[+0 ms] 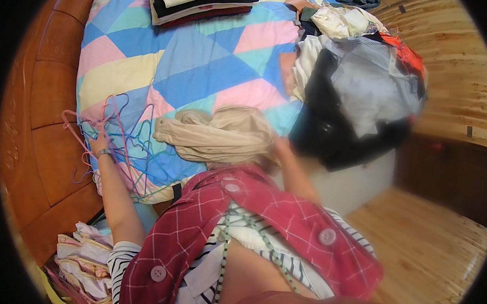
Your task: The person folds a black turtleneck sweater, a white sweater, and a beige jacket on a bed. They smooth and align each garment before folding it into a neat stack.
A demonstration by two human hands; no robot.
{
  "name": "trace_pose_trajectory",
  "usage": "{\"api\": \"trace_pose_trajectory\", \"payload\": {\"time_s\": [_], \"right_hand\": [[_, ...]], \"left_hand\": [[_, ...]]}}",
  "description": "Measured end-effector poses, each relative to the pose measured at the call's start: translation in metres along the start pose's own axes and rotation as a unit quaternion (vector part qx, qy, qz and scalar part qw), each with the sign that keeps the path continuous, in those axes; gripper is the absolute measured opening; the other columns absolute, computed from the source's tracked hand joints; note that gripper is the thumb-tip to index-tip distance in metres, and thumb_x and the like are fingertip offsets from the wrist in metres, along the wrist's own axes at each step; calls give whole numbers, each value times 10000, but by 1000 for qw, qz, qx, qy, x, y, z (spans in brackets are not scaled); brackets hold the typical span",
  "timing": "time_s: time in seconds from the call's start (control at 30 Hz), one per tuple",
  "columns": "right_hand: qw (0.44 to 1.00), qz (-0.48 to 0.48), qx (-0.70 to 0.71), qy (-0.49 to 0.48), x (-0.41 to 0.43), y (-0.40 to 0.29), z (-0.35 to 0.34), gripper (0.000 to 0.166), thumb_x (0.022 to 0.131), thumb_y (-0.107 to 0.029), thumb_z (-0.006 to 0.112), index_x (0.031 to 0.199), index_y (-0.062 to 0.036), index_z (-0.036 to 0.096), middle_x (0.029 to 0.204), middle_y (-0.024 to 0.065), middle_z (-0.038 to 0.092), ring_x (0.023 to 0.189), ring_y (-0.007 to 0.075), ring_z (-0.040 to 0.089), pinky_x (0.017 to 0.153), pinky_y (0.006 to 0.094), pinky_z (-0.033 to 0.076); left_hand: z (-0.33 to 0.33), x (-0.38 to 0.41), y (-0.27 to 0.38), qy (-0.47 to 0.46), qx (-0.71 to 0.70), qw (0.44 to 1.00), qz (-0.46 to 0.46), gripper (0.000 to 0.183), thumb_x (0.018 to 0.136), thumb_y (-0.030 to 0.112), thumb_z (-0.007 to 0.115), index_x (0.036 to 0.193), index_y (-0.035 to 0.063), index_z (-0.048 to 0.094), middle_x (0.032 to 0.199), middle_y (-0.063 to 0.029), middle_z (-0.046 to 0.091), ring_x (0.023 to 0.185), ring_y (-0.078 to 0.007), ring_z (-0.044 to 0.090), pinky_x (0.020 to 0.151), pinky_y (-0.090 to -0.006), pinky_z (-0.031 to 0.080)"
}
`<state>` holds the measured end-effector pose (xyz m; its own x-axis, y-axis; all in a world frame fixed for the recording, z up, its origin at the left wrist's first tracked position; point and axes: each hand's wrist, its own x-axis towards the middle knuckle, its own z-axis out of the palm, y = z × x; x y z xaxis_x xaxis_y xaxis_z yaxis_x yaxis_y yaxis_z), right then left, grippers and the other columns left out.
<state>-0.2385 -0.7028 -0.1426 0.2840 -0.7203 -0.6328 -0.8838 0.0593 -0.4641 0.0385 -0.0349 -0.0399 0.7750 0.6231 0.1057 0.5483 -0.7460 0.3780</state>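
My left hand [100, 141] is at the hooks of a pink wire clothes hanger [76, 131], among several coloured hangers [138, 146] on the bed's near left part. A bunched beige garment [228, 134] lies on the patchwork quilt [198, 63], close in front of my body. At its right end is my right hand [281, 148], blurred; its fingers are partly hidden by the cloth, and I cannot tell how firmly it holds. Beyond that hand a heap of clothes, with a black garment [315, 122] and a grey one [367, 84], hangs over the bed's right edge.
A folded stack of clothes [201, 5] sits at the far side of the bed. Brown leather panels [52, 96] border the bed on the left. More fabric [85, 259] lies at the lower left. Right of the bed are a dark brown box-like piece [440, 174] and wooden flooring [420, 252].
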Motion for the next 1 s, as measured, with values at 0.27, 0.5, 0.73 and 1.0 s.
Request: {"api": "trace_pose_trajectory", "payload": {"time_s": [0.27, 0.5, 0.73, 1.0], "right_hand": [[960, -54, 115, -250, -37, -58, -22, 160, 828, -161, 617, 874, -12, 648, 688, 37, 586, 544, 133, 512, 484, 283, 404], [868, -194, 238, -391, -117, -108, -37, 138, 854, -95, 608, 977, -32, 614, 755, -10, 590, 631, 73, 524, 585, 222, 433], [979, -179, 22, -91, -42, -47, -60, 543, 770, -295, 692, 1192, 1, 521, 951, 114, 622, 833, 204, 603, 744, 305, 486], [918, -254, -248, -179, -57, -28, -4, 835, 656, -453, 727, 1325, -48, 433, 1187, 213, 570, 1099, 349, 548, 926, 402, 435]], "left_hand": [[33, -242, 172, -369, -8, 833, 412, 581, 782, 230, 647, 1279, -9, 465, 1285, -220, 493, 1202, -341, 464, 1026, -393, 355], [14, -406, 239, -629, 23, 620, 469, 492, 752, 354, 633, 1159, 84, 579, 1155, -211, 586, 1043, -363, 564, 907, -411, 441], [42, -256, 169, -376, 70, 785, 487, 290, 868, 152, 469, 1099, 44, 607, 1095, -174, 587, 1037, -315, 521, 917, -431, 392], [-70, -125, 132, -283, -69, 911, 293, 304, 893, 241, 499, 955, -32, 618, 810, -176, 634, 733, -298, 573, 697, -380, 443]]}}
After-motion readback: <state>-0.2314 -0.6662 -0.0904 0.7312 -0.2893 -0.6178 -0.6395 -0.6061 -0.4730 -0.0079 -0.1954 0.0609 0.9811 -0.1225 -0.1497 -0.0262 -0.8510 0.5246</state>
